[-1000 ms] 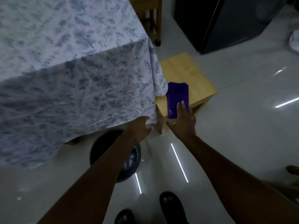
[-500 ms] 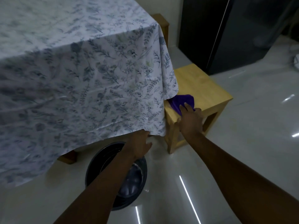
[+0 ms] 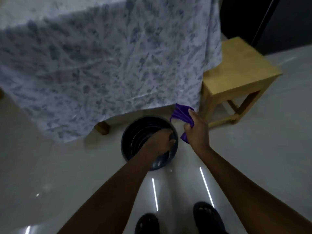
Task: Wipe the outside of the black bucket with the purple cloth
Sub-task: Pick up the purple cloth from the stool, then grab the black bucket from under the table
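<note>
i am looking down from the head camera at a glossy pale floor (image 3: 253, 149). the black bucket (image 3: 131, 132) is standing upright on that floor at the centre of my view, its mouth open toward the camera, partly tucked under the hanging edge of a floral tablecloth (image 3: 109, 65) that is draping off the worktop from 9 through 12 o'clock. my left hand (image 3: 160, 141) is reaching into the bucket's mouth at its 3 o'clock side, and the fingers (image 3: 171, 138) are curling over the rim there, gripping it. my right hand (image 3: 196, 130) is sitting just beside the bucket at its 3 o'clock, apart from the wall, and its fingers are clenching the purple cloth (image 3: 183, 114). the cloth is bunched, one end fanning up toward 12 o'clock against the tablecloth hem, a smaller tail poking out below the hand. it is not touching the bucket as far as i can tell. a wooden stool (image 3: 239, 71) is standing at 2 o'clock, its seat bare, partly overlapped by the tablecloth. a wooden worktop leg (image 3: 102, 128) is showing at the bucket's 9 o'clock. two dark sandals (image 3: 207, 217) are appearing at 6 o'clock. the frame is dim and motion-blurred, so fine detail is unclear.
</note>
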Demonstrator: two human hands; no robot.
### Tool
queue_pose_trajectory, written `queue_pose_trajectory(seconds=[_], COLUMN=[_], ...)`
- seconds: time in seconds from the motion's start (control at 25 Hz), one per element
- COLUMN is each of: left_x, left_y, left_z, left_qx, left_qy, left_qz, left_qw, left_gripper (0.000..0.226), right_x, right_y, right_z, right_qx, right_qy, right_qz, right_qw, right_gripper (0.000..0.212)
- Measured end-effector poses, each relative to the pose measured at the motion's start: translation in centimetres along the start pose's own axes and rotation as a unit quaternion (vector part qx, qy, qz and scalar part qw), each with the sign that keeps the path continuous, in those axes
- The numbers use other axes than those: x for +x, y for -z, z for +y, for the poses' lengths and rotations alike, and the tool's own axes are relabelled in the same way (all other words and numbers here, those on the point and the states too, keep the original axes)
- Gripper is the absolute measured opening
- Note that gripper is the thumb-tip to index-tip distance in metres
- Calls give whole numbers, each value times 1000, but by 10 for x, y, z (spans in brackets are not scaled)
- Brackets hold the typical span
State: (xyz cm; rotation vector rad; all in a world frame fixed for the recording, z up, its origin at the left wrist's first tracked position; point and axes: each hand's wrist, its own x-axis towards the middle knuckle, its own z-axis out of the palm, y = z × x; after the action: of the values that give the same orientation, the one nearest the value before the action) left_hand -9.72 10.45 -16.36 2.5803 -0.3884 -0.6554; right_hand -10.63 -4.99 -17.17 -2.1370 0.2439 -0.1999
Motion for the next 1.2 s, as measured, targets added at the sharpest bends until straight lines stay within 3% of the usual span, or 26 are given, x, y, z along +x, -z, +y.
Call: queue_pose_trajectory(seconds=[0.08, 0.2, 0.32, 0.4, 0.52, 0.64, 0.8, 0.92, 1.04, 1.12, 1.2], left_x=[-6, -17, -22, -19, -15, -18, -19, -20, -14, -10, -13], left_y=[-46, -112, -137, -130, -104, -82, -66, -86, -107, -111, -114], left_z=[-24, -59, -77, -83, -91, -96, -115, -132, -134, -135, -137], left_qx=[-4, 26, 114, 186, 157, 27, -152, -251, -268, -287, -293], left_qy=[24, 86, 74, 26, 23, 59, 125, 155, 163, 157, 150], left_qz=[-41, -84, -44, -10, 46, 141, 219, 207, 202, 214, 221], left_qw=[999, 992, 990, 982, 986, 988, 956, 933, 928, 920, 918], left_gripper=[35, 60, 46, 39, 33, 25, 26, 31, 27, 23, 25], right_x=[-18, -24, -15, -13, -14, -15, -11, -15, -35, -51, -61], right_y=[-18, -32, -35, -36, -41, -39, -27, -38, -69, -93, -109], right_z=[16, 47, 62, 64, 68, 68, 66, 74, 89, 104, 111], right_qx=[54, 94, 220, 245, 261, 302, 332, 234, 67, -155, -338], right_qy=[-104, -236, -345, -364, -357, -349, -314, -235, -119, -7, 106], right_qz=[-20, -38, -18, -17, -24, -49, -66, -102, -193, -272, -236], right_qw=[993, 966, 912, 898, 897, 886, 887, 938, 972, 950, 905], right_gripper=[55, 53, 48, 42, 41, 40, 36, 35, 37, 56, 69])
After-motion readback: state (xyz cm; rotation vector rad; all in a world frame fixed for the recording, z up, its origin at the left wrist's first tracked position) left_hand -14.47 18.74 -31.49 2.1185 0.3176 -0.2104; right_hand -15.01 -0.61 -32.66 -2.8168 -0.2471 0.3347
